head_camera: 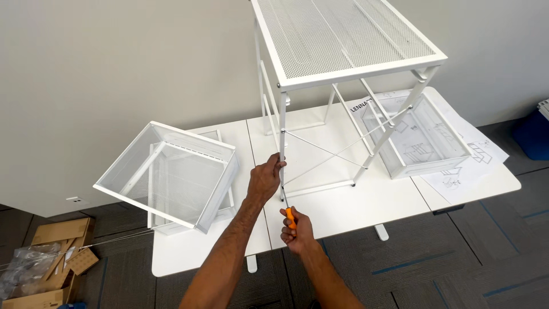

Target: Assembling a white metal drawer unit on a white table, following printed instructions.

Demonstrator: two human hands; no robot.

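Gripping the front leg (pixel 282 150) of a white mesh-topped frame (pixel 343 40) standing on the bench (pixel 394 197), the left hand (pixel 264 180) is closed around it. Right hand (pixel 296 230) — fist shut on an orange-handled screwdriver (pixel 290 216) — sits just below, near the leg's foot.

The right hand (pixel 297 230) is wrapping around an orange-handled tool (pixel 290 217), so most of the handle is hiding inside the fist, and the tool's tip is too small to see. The left hand (pixel 265 178) is covering part of a thin leg of the white metal stand (pixel 343 40). The top edge is cutting off the far end of the stand. The blue bin (pixel 533 133) is getting cut off at the right edge. The cardboard box (pixel 51 257) is running off the near left corner.
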